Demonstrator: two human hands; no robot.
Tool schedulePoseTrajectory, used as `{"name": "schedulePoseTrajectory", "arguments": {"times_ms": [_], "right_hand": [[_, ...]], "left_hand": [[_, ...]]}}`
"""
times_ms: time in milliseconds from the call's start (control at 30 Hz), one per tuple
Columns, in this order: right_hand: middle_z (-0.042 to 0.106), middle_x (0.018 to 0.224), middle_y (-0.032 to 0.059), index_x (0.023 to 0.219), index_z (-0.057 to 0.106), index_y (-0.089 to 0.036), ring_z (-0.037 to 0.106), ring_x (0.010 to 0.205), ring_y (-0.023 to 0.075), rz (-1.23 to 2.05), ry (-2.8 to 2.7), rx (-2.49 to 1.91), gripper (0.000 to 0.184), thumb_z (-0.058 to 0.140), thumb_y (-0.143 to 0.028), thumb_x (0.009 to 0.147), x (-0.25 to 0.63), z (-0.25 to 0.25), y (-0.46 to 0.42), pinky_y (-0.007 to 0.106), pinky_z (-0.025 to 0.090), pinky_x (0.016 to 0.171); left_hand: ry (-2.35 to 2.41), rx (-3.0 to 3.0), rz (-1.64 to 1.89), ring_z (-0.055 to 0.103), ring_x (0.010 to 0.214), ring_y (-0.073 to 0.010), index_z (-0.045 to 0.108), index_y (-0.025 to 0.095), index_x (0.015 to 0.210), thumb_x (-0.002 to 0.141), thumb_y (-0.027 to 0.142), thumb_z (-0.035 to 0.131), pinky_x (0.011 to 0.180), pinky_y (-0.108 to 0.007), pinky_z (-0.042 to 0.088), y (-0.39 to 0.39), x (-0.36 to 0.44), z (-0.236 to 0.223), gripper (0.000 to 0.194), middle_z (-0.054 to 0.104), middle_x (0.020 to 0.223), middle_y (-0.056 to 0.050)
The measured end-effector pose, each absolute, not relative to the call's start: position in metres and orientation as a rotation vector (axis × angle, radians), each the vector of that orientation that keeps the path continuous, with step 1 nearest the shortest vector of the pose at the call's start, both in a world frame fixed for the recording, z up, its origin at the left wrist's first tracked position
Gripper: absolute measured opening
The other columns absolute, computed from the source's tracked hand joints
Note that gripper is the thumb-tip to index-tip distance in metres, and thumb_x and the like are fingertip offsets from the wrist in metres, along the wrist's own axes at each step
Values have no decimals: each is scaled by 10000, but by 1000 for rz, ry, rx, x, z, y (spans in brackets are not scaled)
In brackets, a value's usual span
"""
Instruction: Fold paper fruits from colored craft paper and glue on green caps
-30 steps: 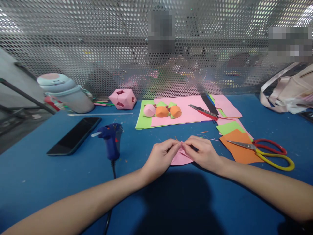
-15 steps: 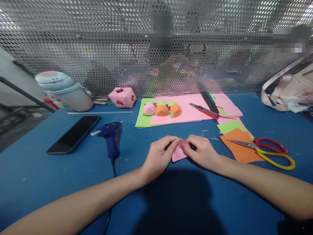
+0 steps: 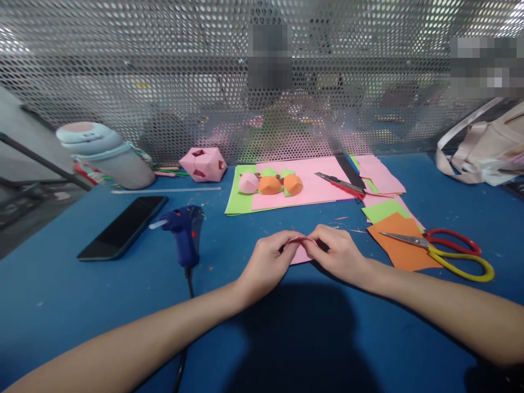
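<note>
A small piece of pink paper (image 3: 302, 255) is pinched between both hands, just above the blue table. My left hand (image 3: 271, 262) grips its left side between thumb and fingers. On the right side, my right hand (image 3: 336, 252) holds it the same way. The paper's upper edge is bent into a curve, and the fingers cover much of it. Beyond the hands, one pink and two orange folded paper pieces (image 3: 270, 184) with green parts sit in a row on green and pink sheets (image 3: 311, 188).
Scissors (image 3: 438, 251) lie on orange paper (image 3: 393, 240) at right, near a utility knife (image 3: 339, 184). At left are a blue glue gun (image 3: 186, 234) with its cord, a phone (image 3: 123, 228), a pink paper shape (image 3: 203, 164) and a bottle (image 3: 110, 155). A perforated metal panel (image 3: 196, 98) stands behind.
The pink paper's upper edge has been bent over into a curve between the fingers, and less of its lower part shows. Both hands stay in nearly the same place.
</note>
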State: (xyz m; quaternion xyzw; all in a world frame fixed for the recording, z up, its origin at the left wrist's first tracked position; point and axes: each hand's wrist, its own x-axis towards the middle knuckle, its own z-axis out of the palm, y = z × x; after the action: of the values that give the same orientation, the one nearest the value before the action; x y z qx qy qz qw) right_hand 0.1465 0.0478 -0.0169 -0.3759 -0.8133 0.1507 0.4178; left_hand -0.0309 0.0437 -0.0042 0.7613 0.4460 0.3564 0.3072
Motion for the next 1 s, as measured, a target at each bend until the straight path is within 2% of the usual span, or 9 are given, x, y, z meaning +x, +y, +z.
{"name": "schedulePoseTrajectory", "arguments": {"times_ms": [133, 300, 533, 700, 867, 1000], "right_hand": [[550, 642, -1, 740, 574, -165, 496, 603, 111, 351, -2086, -895, 166, 492, -188, 882, 145, -17, 45, 258, 384, 600], [569, 693, 14, 833, 595, -159, 510, 641, 122, 381, -2099, -927, 137, 492, -229, 890, 144, -12, 45, 264, 403, 624], [579, 680, 17, 744, 571, -165, 518, 631, 117, 357, -2087, -949, 204, 447, -173, 905, 147, -19, 50, 263, 405, 616], [557, 632, 4, 684, 561, -166, 489, 587, 109, 290, -2146, -934, 216, 471, -165, 881, 146, -18, 49, 270, 387, 598], [596, 710, 23, 814, 594, -166, 529, 661, 125, 401, -2091, -915, 168, 452, -192, 899, 147, -9, 46, 271, 425, 644], [582, 721, 25, 841, 601, -163, 529, 683, 128, 422, -2061, -947, 197, 420, -177, 917, 148, -11, 48, 269, 427, 656]], "left_hand": [[1214, 2007, 956, 632, 759, -143, 676, 182, 862, 845, 168, 492, 704, -226, 472, 42, -32, -5, 185, 705, 830, -20], [1259, 1927, 969, 631, 795, -146, 673, 185, 893, 844, 205, 502, 720, -230, 472, 43, -31, -6, 179, 698, 858, -12], [1230, 1902, 1001, 634, 880, -161, 646, 183, 1021, 846, 252, 528, 763, -247, 498, 42, -29, -4, 222, 697, 994, -35], [1203, 1954, 1053, 653, 905, -164, 687, 192, 937, 887, 291, 503, 824, -253, 499, 40, -32, -4, 215, 718, 968, -41], [1210, 1883, 1122, 666, 892, -173, 690, 183, 927, 874, 301, 522, 813, -268, 522, 39, -31, 0, 213, 726, 957, -43], [1245, 1819, 1098, 666, 856, -166, 672, 163, 965, 863, 274, 518, 746, -252, 535, 40, -30, 4, 216, 723, 964, -51]]}}
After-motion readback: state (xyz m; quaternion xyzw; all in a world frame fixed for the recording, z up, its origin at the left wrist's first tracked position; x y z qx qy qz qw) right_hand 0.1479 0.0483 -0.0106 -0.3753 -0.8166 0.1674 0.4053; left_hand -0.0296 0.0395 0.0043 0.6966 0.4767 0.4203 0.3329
